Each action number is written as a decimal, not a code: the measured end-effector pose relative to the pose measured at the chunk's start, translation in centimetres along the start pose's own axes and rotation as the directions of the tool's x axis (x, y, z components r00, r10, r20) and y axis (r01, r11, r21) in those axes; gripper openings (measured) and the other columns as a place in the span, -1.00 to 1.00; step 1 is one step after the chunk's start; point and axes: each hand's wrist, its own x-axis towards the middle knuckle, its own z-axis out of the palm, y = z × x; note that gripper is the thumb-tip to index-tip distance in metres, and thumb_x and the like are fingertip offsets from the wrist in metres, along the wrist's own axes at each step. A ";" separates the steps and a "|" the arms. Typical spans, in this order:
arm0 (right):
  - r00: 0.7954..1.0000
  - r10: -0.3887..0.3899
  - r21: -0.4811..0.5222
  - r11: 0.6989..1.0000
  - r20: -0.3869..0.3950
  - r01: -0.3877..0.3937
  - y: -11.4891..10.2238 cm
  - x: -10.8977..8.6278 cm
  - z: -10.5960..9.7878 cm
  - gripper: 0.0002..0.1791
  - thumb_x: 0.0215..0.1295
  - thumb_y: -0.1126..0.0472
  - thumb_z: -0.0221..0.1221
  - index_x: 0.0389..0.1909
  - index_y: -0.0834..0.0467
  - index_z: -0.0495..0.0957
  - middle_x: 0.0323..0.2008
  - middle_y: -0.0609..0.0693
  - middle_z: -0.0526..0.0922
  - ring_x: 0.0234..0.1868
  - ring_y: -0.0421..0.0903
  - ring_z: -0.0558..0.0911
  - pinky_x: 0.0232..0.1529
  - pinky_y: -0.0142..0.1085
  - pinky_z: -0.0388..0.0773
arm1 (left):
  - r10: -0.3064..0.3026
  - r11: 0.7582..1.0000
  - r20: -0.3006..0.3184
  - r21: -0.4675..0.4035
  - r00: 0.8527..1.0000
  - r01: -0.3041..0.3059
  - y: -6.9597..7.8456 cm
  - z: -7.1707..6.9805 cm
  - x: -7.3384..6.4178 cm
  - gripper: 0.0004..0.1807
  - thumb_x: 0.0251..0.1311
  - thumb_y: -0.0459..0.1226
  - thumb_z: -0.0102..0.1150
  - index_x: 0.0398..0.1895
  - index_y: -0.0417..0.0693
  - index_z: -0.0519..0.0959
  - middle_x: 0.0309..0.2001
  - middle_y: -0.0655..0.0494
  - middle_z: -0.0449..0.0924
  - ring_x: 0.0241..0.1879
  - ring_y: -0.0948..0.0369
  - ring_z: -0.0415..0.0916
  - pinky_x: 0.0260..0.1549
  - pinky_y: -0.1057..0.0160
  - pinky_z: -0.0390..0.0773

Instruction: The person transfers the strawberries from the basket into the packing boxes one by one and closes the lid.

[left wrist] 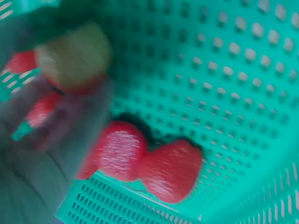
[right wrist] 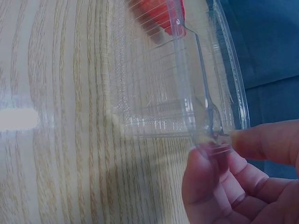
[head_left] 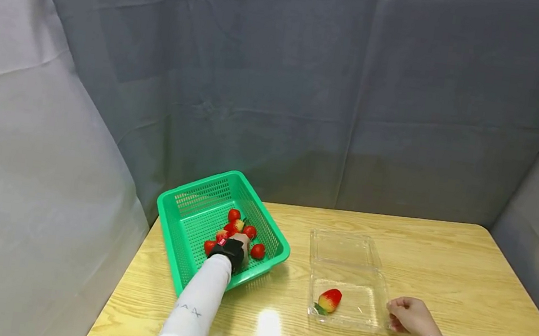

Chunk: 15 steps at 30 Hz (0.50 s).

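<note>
- Glossy red, pale-patched strawberries (head_left: 230, 228) are lying in the green perforated plastic basket (head_left: 198, 224); a light, cradling hold is probably suiting such fruit best.
- The left hand (left wrist: 51, 158) is resting among them, towards the basket's 4 o'clock; blur is hiding whether it is gripping one.
- A leafy red-and-yellow strawberry (head_left: 330, 300) is sitting at 8 o'clock in the clear, hinged plastic container (head_left: 359, 302).
- The right hand (head_left: 414, 317) is pinching that container's 4 o'clock corner, likely steadying it; gentle pressure should be sparing the thin plastic.
- The wood-grain table (head_left: 465, 273) is supporting both vessels.
</note>
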 end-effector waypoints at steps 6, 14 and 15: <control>1.000 0.000 -0.001 1.000 -0.002 0.000 -0.2 -0.2 -0.2 -0.75 0.26 0.33 -0.04 -0.26 0.51 0.38 -0.54 0.09 0.47 -0.57 -0.13 0.52 -0.51 -0.28 0.54 | 0.116 0.993 -0.172 0.005 0.978 -0.117 3.4 -2.9 2.0 -0.84 -0.25 -0.47 0.31 -0.53 -0.22 0.53 -0.44 0.00 0.41 -0.47 0.12 0.38 -0.51 0.27 0.39; 1.000 0.002 0.011 1.000 0.014 -0.002 -0.2 -0.3 -0.1 -0.74 0.27 0.32 -0.03 -0.26 0.52 0.38 -0.54 0.08 0.47 -0.57 -0.12 0.51 -0.52 -0.29 0.53 | 0.580 0.810 -0.253 0.084 0.774 -0.580 14.5 -2.4 0.4 -0.44 -0.12 -0.31 0.35 0.07 -0.11 0.48 -0.02 0.01 0.38 -0.15 0.21 0.44 -0.20 0.48 0.41; 1.000 0.003 0.013 1.000 0.011 -0.003 -0.2 -0.3 -0.1 -0.75 0.27 0.32 -0.03 -0.26 0.51 0.38 -0.54 0.09 0.47 -0.57 -0.13 0.51 -0.52 -0.29 0.54 | 0.613 0.786 -0.228 0.083 0.756 -0.613 15.6 -1.4 0.2 -0.44 -0.10 -0.29 0.35 0.08 -0.09 0.48 -0.01 0.02 0.38 -0.13 0.24 0.43 -0.19 0.52 0.39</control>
